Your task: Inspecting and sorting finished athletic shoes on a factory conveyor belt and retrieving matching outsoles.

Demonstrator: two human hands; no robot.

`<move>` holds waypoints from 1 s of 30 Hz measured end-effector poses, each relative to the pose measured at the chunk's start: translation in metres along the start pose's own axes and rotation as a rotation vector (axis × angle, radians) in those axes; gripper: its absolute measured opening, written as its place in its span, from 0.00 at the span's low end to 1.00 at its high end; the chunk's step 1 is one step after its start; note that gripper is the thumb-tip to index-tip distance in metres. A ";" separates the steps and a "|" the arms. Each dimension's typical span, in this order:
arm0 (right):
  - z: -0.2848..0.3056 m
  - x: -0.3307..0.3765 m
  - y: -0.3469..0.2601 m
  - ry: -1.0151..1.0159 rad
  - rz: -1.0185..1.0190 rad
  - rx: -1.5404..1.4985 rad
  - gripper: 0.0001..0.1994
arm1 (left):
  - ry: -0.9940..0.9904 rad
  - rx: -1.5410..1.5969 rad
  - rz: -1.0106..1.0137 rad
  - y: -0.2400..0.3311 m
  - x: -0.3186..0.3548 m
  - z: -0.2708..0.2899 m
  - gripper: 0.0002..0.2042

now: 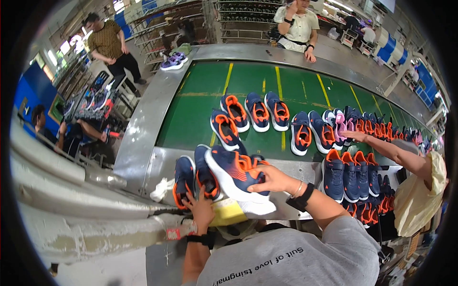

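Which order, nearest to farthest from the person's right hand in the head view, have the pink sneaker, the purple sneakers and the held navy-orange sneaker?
1. Navy-orange sneaker: held in the right hand.
2. Pink sneaker: to the right, farther ahead.
3. Purple sneakers: at the far left.

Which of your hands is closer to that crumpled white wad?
Left. The left hand is to the right of the crumpled white wad, at two navy sneakers; the right hand is farther right, gripping a tilted sneaker.
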State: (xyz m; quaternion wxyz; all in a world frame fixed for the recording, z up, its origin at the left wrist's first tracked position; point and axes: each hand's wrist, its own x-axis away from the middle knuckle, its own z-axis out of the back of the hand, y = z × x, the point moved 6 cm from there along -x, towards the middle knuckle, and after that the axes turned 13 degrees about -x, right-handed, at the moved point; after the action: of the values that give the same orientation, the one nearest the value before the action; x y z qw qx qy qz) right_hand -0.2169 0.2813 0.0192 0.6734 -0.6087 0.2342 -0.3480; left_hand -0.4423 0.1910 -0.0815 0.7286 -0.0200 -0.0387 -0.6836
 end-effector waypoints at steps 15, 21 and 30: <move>-0.026 -0.293 0.051 0.186 0.281 0.439 0.26 | -0.023 0.082 0.096 0.010 -0.010 0.014 0.07; 0.017 -0.313 0.075 0.059 0.156 0.814 0.25 | -0.035 -0.002 0.092 0.015 -0.011 0.012 0.06; -0.055 -0.223 0.000 -0.029 0.496 0.587 0.11 | 0.037 -0.018 0.050 0.023 0.001 0.020 0.05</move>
State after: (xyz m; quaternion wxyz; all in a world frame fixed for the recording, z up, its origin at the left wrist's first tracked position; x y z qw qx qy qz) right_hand -0.4016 0.4131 -0.0132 0.8860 -0.3197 0.2555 -0.2181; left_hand -0.4200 0.1929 -0.0614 0.7459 -0.0152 -0.0186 -0.6656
